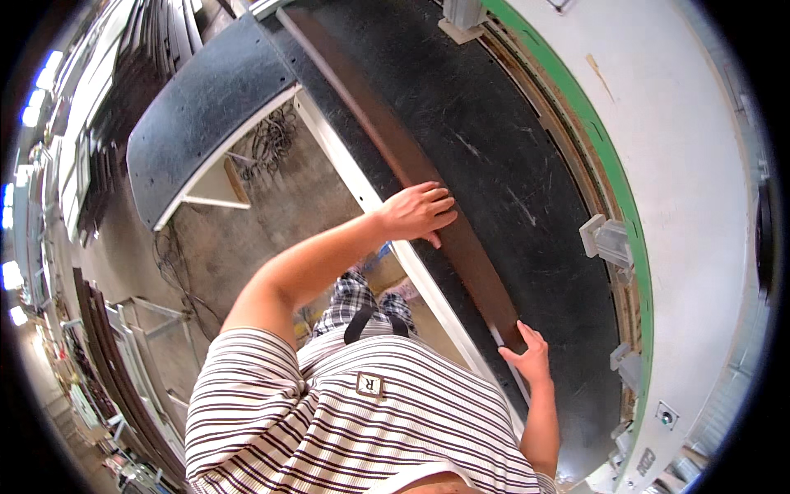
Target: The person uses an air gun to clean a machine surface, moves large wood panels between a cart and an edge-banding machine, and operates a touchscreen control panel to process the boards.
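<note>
A long, narrow brown board [473, 247] lies lengthwise on a black work surface [527, 214], reaching from the far left toward my right side. My left hand [418, 212] rests across its middle, the fingers bent over the board and the thumb on the nearer side. At the near end, my right hand [531, 356] spans the board's width, thumb on the left edge and fingertips on the other. The underside of the board is hidden, as is whatever lies beneath my right palm.
A white machine beam [666, 148] with a green edge [629, 198] curves along the right, grey clamp blocks [607, 239] beneath it. A white-edged black side table [214, 115] extends left. Cables [267, 144] lie on the floor. Stacked strips [107, 107] stand farther left.
</note>
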`<state>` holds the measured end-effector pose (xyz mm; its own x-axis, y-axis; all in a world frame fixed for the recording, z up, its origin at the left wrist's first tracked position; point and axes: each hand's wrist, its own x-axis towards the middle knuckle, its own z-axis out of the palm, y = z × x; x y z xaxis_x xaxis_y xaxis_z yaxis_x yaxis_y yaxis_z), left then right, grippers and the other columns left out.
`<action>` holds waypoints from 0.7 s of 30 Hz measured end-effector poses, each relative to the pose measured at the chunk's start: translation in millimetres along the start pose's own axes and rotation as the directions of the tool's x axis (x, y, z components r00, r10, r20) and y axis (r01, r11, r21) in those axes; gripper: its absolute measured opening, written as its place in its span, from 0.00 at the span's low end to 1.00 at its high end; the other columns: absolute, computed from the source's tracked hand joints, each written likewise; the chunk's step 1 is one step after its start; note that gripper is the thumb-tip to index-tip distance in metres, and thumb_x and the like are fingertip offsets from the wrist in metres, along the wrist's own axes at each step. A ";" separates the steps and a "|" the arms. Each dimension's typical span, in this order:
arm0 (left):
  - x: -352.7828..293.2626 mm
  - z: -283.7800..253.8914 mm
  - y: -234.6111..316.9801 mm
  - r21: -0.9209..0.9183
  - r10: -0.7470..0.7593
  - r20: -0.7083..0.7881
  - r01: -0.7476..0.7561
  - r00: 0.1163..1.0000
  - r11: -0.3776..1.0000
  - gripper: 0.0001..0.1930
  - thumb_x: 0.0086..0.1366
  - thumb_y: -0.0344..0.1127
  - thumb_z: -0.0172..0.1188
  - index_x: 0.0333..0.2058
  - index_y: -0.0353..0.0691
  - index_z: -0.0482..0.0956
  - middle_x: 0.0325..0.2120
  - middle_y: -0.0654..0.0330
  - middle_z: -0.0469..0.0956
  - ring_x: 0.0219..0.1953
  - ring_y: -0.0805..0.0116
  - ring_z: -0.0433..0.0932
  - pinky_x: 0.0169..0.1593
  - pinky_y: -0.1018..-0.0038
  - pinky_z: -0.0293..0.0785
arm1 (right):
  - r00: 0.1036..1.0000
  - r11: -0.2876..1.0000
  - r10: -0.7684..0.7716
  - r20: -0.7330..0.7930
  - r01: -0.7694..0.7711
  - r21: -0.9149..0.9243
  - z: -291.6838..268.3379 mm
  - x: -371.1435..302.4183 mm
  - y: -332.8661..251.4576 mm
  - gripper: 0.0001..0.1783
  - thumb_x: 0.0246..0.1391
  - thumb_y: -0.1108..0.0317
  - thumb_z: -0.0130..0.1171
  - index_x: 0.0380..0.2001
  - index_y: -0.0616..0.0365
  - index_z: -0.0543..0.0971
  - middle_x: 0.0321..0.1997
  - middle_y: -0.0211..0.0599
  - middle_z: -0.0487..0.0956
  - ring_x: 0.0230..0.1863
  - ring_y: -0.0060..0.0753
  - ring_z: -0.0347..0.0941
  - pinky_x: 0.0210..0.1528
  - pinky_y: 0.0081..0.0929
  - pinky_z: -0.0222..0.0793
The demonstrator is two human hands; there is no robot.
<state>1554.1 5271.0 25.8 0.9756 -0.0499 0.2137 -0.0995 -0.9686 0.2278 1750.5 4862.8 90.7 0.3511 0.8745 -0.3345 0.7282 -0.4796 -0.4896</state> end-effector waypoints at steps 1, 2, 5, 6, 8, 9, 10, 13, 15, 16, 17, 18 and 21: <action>11.5 -6.5 -3.6 -0.041 0.024 -0.032 -0.025 0.999 0.999 0.29 0.53 0.63 0.61 0.40 0.42 0.76 0.41 0.58 0.76 0.52 0.59 0.73 0.64 0.56 0.61 | 0.990 0.985 0.103 0.100 -0.116 0.126 -13.9 4.4 3.7 0.41 0.37 0.59 0.76 0.55 0.67 0.75 0.48 0.52 0.81 0.50 0.52 0.77 0.55 0.38 0.72; 23.1 -21.9 -2.8 -0.045 -0.009 0.080 0.012 0.997 0.999 0.26 0.55 0.61 0.60 0.36 0.43 0.74 0.37 0.60 0.76 0.50 0.60 0.73 0.63 0.56 0.61 | 0.959 0.938 0.198 0.202 -0.246 0.246 -22.9 7.1 4.6 0.39 0.39 0.59 0.75 0.55 0.67 0.75 0.45 0.51 0.83 0.47 0.53 0.79 0.54 0.36 0.73; 54.4 -15.2 -2.4 -0.006 -0.102 -0.094 0.102 0.990 0.995 0.24 0.59 0.59 0.59 0.43 0.44 0.77 0.43 0.59 0.75 0.55 0.61 0.70 0.68 0.58 0.56 | 0.954 0.954 0.261 0.145 -0.278 0.109 -33.2 26.1 -13.8 0.27 0.43 0.63 0.72 0.45 0.68 0.77 0.36 0.55 0.82 0.40 0.57 0.80 0.44 0.37 0.74; 63.1 -8.3 -1.7 0.010 -0.121 -0.201 0.126 0.972 0.992 0.25 0.60 0.58 0.59 0.46 0.45 0.77 0.45 0.59 0.75 0.57 0.60 0.68 0.70 0.58 0.53 | 0.955 0.962 0.268 0.125 -0.273 0.021 -37.6 31.6 -21.4 0.24 0.44 0.65 0.72 0.42 0.68 0.77 0.35 0.57 0.82 0.39 0.58 0.80 0.42 0.38 0.74; 79.1 -5.0 20.4 0.057 -0.191 -0.340 0.223 0.921 0.973 0.25 0.63 0.50 0.60 0.55 0.45 0.71 0.52 0.56 0.70 0.61 0.57 0.65 0.71 0.59 0.51 | 0.943 0.943 0.332 -0.002 -0.331 0.033 -29.5 37.3 -11.5 0.22 0.46 0.67 0.69 0.43 0.66 0.76 0.38 0.58 0.81 0.43 0.59 0.79 0.44 0.41 0.72; 76.7 -1.4 33.0 -0.034 -0.203 -0.338 0.204 0.919 0.978 0.24 0.63 0.47 0.61 0.55 0.44 0.70 0.52 0.56 0.71 0.60 0.56 0.66 0.71 0.59 0.53 | 0.945 0.944 0.327 -0.021 -0.326 0.046 -29.5 44.2 -7.9 0.23 0.46 0.68 0.69 0.45 0.64 0.76 0.40 0.57 0.81 0.45 0.58 0.79 0.46 0.41 0.72; 74.0 2.3 49.1 -0.133 -0.201 -0.327 0.166 0.923 0.977 0.24 0.64 0.45 0.61 0.56 0.44 0.70 0.52 0.55 0.71 0.60 0.56 0.66 0.70 0.59 0.54 | 0.939 0.938 0.342 -0.042 -0.339 0.066 -27.3 45.2 -2.3 0.23 0.46 0.68 0.70 0.46 0.63 0.76 0.42 0.56 0.81 0.47 0.56 0.78 0.48 0.41 0.72; 31.0 26.6 77.4 -0.256 -0.023 -0.233 -0.038 0.972 0.966 0.20 0.63 0.39 0.62 0.52 0.45 0.75 0.52 0.55 0.73 0.60 0.57 0.68 0.69 0.57 0.58 | 0.913 0.912 0.390 0.116 -0.400 0.085 -34.5 53.5 1.1 0.26 0.47 0.65 0.69 0.49 0.62 0.75 0.47 0.54 0.81 0.52 0.53 0.77 0.52 0.41 0.71; -5.4 38.5 75.9 -0.432 -0.056 -0.208 -0.040 0.977 0.901 0.21 0.57 0.37 0.66 0.50 0.43 0.77 0.53 0.55 0.73 0.60 0.56 0.69 0.68 0.56 0.60 | 0.920 0.913 0.360 0.156 -0.381 0.143 -35.8 59.6 9.0 0.28 0.48 0.63 0.69 0.51 0.62 0.74 0.50 0.52 0.80 0.54 0.50 0.76 0.55 0.41 0.70; -17.1 37.2 69.1 -0.489 -0.098 -0.183 -0.003 0.978 0.872 0.23 0.56 0.37 0.67 0.51 0.43 0.77 0.53 0.55 0.73 0.60 0.55 0.68 0.67 0.56 0.61 | 0.926 0.910 0.341 0.160 -0.368 0.191 -32.5 61.2 20.7 0.28 0.49 0.61 0.69 0.51 0.62 0.74 0.52 0.51 0.80 0.56 0.49 0.76 0.56 0.42 0.70; -22.5 28.0 68.3 -0.437 -0.165 -0.030 0.136 0.986 0.889 0.24 0.56 0.38 0.66 0.53 0.43 0.76 0.55 0.54 0.71 0.62 0.55 0.66 0.68 0.56 0.59 | 0.930 0.916 0.335 0.153 -0.360 0.179 -25.2 59.4 38.9 0.30 0.53 0.57 0.66 0.53 0.64 0.73 0.54 0.52 0.78 0.58 0.48 0.74 0.58 0.39 0.68; -27.8 29.8 68.3 -0.391 -0.162 -0.030 0.137 0.986 0.910 0.27 0.57 0.40 0.66 0.55 0.43 0.74 0.60 0.55 0.68 0.65 0.55 0.63 0.69 0.56 0.56 | 0.933 0.922 0.330 0.144 -0.351 0.165 -19.7 57.1 55.5 0.32 0.56 0.52 0.63 0.55 0.67 0.72 0.56 0.53 0.77 0.60 0.47 0.72 0.59 0.37 0.67; -23.5 25.6 67.3 -0.345 -0.149 0.070 0.164 0.986 0.924 0.29 0.59 0.41 0.65 0.59 0.45 0.71 0.63 0.57 0.65 0.68 0.55 0.59 0.70 0.54 0.52 | 0.888 0.824 0.458 0.041 -0.442 0.355 0.2 58.0 92.3 0.41 0.65 0.35 0.40 0.50 0.68 0.76 0.53 0.54 0.79 0.57 0.44 0.74 0.60 0.36 0.64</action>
<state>1529.5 5200.8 11.8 0.9909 0.0775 0.1103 0.0004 -0.8195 0.5730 1837.9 4869.3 26.0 0.6210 0.5538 -0.5547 0.2361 -0.8070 -0.5413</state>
